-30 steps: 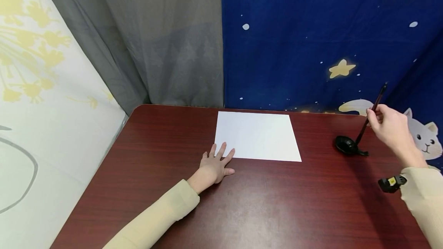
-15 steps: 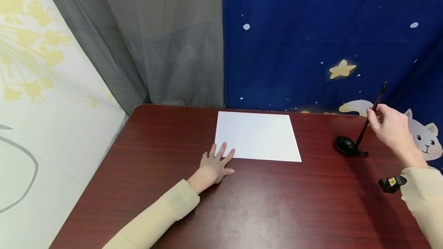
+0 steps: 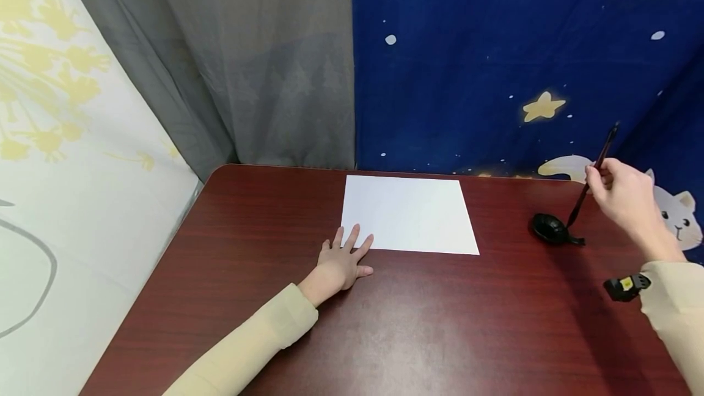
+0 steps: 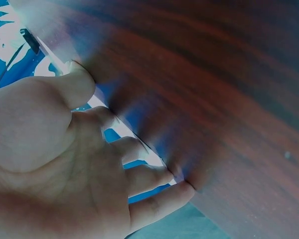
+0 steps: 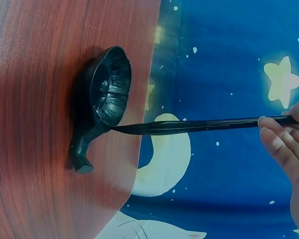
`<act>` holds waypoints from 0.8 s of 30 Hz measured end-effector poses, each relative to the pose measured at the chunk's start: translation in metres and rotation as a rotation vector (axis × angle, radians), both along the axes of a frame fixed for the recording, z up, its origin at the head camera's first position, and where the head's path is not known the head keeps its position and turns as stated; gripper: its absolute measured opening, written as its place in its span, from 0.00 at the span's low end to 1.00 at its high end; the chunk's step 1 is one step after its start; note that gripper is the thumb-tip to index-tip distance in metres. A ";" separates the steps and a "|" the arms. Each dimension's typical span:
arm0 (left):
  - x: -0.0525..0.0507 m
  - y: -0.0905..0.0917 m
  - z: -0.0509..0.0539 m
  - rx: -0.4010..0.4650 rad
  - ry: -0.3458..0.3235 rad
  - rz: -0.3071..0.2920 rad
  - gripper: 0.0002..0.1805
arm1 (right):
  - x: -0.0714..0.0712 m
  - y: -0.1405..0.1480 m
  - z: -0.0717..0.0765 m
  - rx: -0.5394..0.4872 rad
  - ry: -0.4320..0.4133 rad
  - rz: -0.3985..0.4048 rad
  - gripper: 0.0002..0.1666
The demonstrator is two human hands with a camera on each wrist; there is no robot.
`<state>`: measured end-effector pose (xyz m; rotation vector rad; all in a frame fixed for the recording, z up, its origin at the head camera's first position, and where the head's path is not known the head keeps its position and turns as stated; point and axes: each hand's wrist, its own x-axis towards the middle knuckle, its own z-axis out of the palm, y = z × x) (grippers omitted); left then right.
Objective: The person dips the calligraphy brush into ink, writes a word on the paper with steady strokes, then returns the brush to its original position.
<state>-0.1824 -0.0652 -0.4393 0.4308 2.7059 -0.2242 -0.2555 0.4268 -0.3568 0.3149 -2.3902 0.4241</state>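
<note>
"What lies nearest, taking the paper [image 3: 415, 212] as our mark?"

"A cream left sleeve [image 3: 258, 341], in front of the paper and to its left, over a dark red-brown wooden table [image 3: 412, 335]. Past its cuff, the left hand [image 3: 337, 266] is palm down at the paper's near left corner."

"Is it gripping anything?"

"No, its fingers are straight and spread apart. The fingertips reach over that corner; the thumb points along the table just in front of the near edge."

"And on the other side?"

"Well to the right of the paper, and nearer than it, comes the right sleeve [image 3: 676, 304], with a small black device [image 3: 627, 286] by its cuff."

"Where's the paper itself?"

"Flat on the table, white, near the far edge. Apart from it on the right stands a black dish [image 3: 550, 228] with a curved stem."

"What does the right hand [image 3: 627, 194] do?"

"Above the table, right of the dish, it pinches a slim dark brush [image 3: 580, 203], thumb and fingers together on the handle. The brush slants, its lower tip at the dish's rim beside the stem; whether they touch I can't tell."

"Farthest back?"

"A grey curtain [image 3: 275, 66] behind the paper on the left, a starry blue one [image 3: 467, 47] directly behind and rightward."
</note>
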 end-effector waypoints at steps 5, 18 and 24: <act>-0.001 0.000 0.001 0.004 -0.004 0.004 0.38 | 0.001 -0.002 0.005 -0.013 -0.014 -0.016 0.09; -0.001 0.001 0.003 0.012 -0.012 0.019 0.38 | 0.004 -0.006 0.018 -0.006 -0.020 -0.019 0.10; 0.000 0.002 0.003 0.002 -0.011 0.018 0.38 | 0.006 -0.008 0.022 -0.004 -0.022 -0.017 0.11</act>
